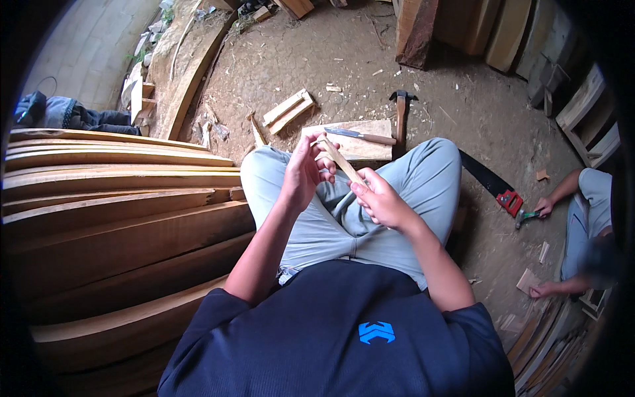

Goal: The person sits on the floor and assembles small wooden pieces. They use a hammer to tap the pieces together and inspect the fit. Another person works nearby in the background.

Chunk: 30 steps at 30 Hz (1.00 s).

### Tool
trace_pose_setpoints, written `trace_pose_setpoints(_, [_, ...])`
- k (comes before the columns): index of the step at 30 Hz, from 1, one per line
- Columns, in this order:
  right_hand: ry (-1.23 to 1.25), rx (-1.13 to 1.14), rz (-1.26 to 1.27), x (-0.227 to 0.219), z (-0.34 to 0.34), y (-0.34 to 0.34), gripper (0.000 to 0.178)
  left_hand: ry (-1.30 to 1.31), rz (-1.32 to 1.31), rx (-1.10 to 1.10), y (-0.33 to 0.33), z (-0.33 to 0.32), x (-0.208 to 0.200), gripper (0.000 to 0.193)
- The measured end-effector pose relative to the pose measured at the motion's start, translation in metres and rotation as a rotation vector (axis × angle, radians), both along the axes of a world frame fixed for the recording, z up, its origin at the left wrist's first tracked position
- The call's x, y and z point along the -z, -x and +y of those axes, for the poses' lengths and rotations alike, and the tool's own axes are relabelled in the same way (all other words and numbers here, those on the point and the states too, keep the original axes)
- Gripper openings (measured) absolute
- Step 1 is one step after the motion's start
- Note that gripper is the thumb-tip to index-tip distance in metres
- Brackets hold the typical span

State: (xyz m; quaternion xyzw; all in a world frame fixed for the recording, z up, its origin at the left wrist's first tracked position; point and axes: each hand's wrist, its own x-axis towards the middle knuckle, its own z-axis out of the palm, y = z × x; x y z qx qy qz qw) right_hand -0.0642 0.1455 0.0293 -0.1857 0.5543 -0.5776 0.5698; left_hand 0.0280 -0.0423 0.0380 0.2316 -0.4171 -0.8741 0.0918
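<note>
A slim, pale wooden stick (pixel 342 161) slants over my lap between my hands. My right hand (pixel 380 198) is closed round its lower end, the thumb lying along the top. At the upper end, my left hand (pixel 306 171) has its curled fingers and thumb about the stick, apparently pinching the tip; part of that grip is hidden. Just beyond my knees a knife (pixel 360 135) with a brown handle lies across a flat wooden board (pixel 367 151). A hammer (pixel 401 116) with a dark head stands or leans beside the board's right end.
Long planks (pixel 119 218) are stacked at my left. A grooved wood block (pixel 288 111) lies on the dirt floor ahead. To the right rests a saw (pixel 489 178) with a red handle, near a co-worker's hand (pixel 544 207) on a green-handled tool. Their other hand touches a wood piece (pixel 528 281).
</note>
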Motion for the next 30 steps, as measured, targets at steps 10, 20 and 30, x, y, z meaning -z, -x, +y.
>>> trace_pose_setpoints(10, [0.035,-0.057,-0.412,0.003,0.005,0.014,0.038,0.274,-0.178,-0.153,-0.002,0.005,0.020,0.032])
trace_pose_setpoints(20, [-0.025,-0.130,0.325,0.043,0.003,0.017,0.037,0.258,-0.237,-0.233,-0.014,-0.020,0.046,0.024])
trace_pose_setpoints(30, [-0.050,-0.072,0.343,0.039,0.013,0.042,0.032,0.044,-0.097,-0.196,-0.023,-0.033,0.040,0.047])
